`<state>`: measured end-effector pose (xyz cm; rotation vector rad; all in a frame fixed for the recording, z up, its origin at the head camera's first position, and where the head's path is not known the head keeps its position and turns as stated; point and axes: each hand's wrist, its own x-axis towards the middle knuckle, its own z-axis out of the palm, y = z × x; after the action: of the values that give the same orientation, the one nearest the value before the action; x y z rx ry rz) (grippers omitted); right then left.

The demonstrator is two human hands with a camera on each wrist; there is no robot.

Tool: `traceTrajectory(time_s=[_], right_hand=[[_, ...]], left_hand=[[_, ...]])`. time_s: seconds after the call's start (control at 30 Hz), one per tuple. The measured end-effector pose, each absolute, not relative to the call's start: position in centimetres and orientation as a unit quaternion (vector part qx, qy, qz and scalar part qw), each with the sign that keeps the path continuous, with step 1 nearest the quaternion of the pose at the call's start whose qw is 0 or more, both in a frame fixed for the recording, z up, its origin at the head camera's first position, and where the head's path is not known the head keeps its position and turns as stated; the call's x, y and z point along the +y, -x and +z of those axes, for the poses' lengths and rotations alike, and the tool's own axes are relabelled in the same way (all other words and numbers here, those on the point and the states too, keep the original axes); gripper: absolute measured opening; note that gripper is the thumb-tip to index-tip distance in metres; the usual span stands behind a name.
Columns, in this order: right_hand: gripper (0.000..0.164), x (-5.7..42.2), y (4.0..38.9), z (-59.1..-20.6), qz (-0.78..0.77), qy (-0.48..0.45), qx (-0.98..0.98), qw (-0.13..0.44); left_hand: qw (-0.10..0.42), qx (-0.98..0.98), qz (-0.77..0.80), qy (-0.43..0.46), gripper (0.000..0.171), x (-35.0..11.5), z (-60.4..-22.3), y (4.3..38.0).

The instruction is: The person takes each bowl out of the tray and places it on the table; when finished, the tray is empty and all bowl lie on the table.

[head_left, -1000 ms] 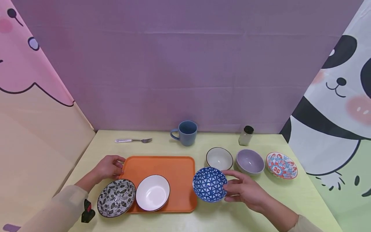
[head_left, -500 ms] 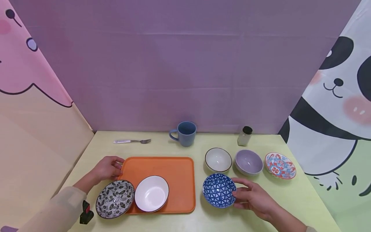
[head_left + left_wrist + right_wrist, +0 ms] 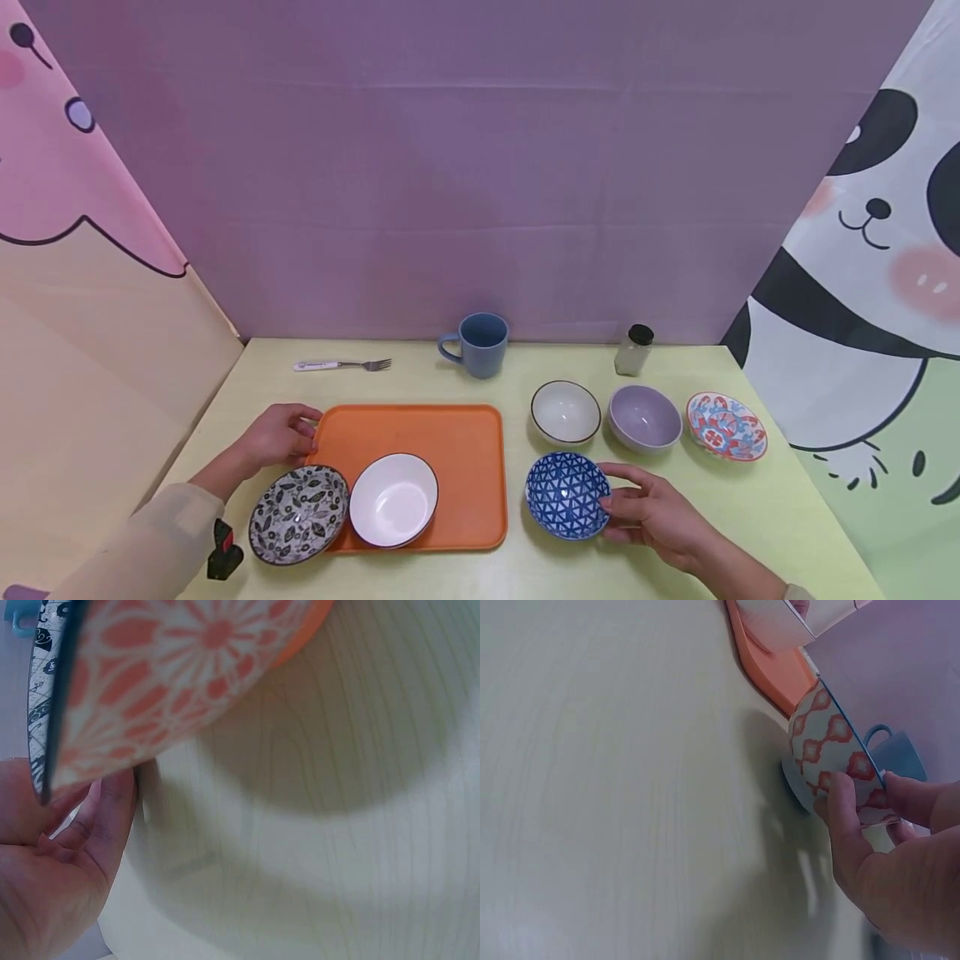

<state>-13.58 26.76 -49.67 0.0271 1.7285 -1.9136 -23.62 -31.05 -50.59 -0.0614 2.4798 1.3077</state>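
At the left side of an orange tray (image 3: 465, 450), my left hand (image 3: 273, 435) grips its edge with curled fingers. A dish with a black-and-white leaf pattern (image 3: 300, 515) sits tilted over the tray's near left corner; its orange-flowered outside shows in the left wrist view. Beside it on the tray stands a white bowl with a dark rim (image 3: 393, 502). My right hand (image 3: 656, 517) pinches the right rim of a blue-and-white triangle-patterned bowl (image 3: 566, 496), thumb inside. That bowl's red-patterned outside (image 3: 829, 742) shows in the right wrist view, its base close over the table.
Behind the blue bowl stand a smaller white bowl (image 3: 566, 412), a lilac bowl (image 3: 645, 418) and a red-and-blue patterned dish (image 3: 726, 427). A blue mug (image 3: 483, 346), a black-capped jar (image 3: 634, 350) and a fork (image 3: 342, 365) lie along the back, before a purple wall (image 3: 480, 167).
My right hand has moved the blue bowl right and toward me, away from the tray's right edge, then nearly stopped. The left hand has stayed at the tray.
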Motion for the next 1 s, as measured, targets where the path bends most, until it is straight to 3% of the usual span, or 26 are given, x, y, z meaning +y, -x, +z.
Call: traceTrajectory(time_s=[1.0], right_hand=[[0.071,27.48,14.15,-49.08,-0.628,0.014,0.733,0.262]], left_hand=[[0.167,0.869,0.465,0.02,0.055,-30.93,-50.39,23.45]])
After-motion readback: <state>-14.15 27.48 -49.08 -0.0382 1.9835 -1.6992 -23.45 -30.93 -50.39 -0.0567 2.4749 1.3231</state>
